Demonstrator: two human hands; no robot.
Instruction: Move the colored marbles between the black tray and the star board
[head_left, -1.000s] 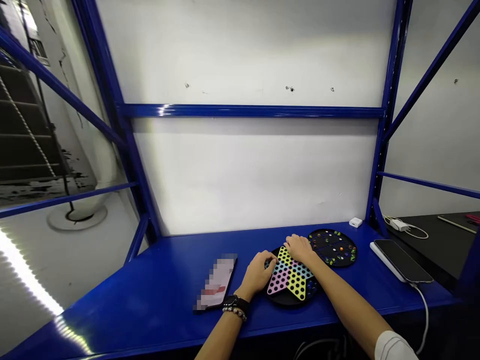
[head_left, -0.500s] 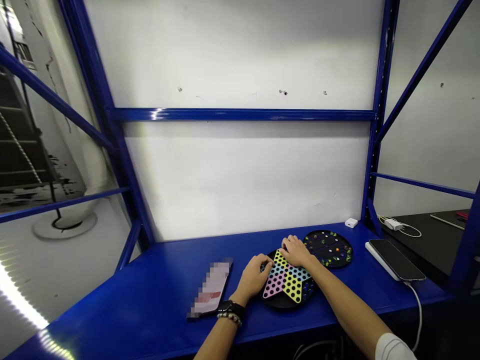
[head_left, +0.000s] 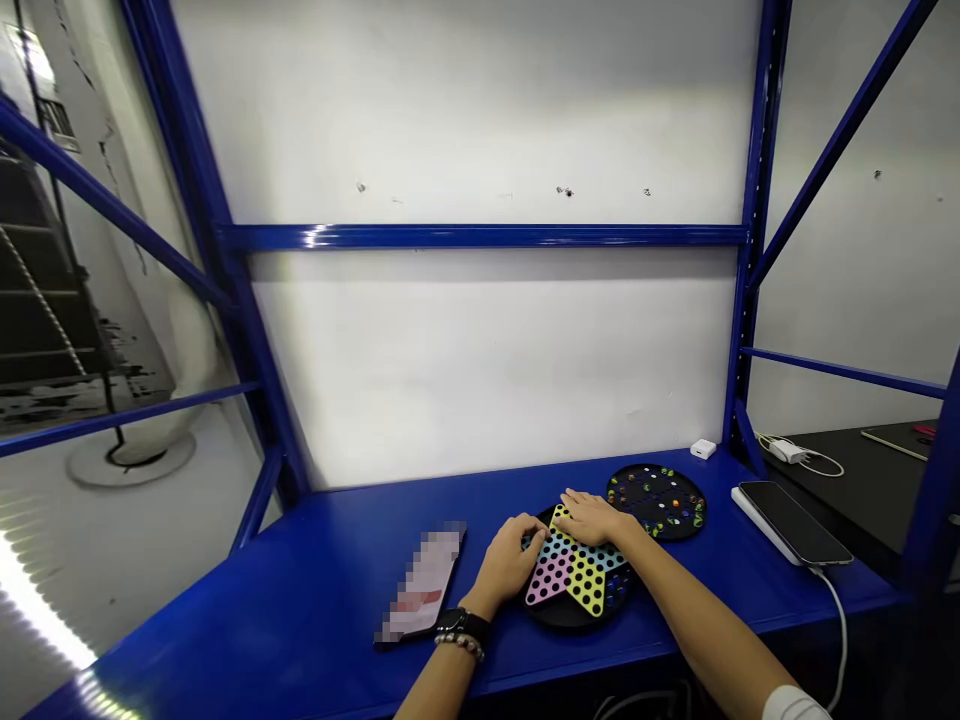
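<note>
A round black Chinese checkers board [head_left: 581, 582] with a pastel star of holes lies on the blue shelf [head_left: 315, 590]. My left hand [head_left: 510, 560], fingers curled, rests on the board's left edge; a watch and bead bracelet sit on that wrist. My right hand [head_left: 592, 517] lies across the board's far edge with fingers bent over it. Whether either hand pinches a marble is hidden. Just right of the board sits a black round tray [head_left: 658, 498] holding several coloured marbles.
A phone with a blurred screen [head_left: 422, 583] lies left of the board. Another phone on a white pad [head_left: 791, 523] with a cable lies at the right. A small white charger [head_left: 703, 449] sits by the blue upright. A black table [head_left: 862, 480] stands beyond.
The view shifted slightly, so everything sits a little lower and left. My right hand has flattened a little over the board's far edge; my left hand stays on the left edge.
</note>
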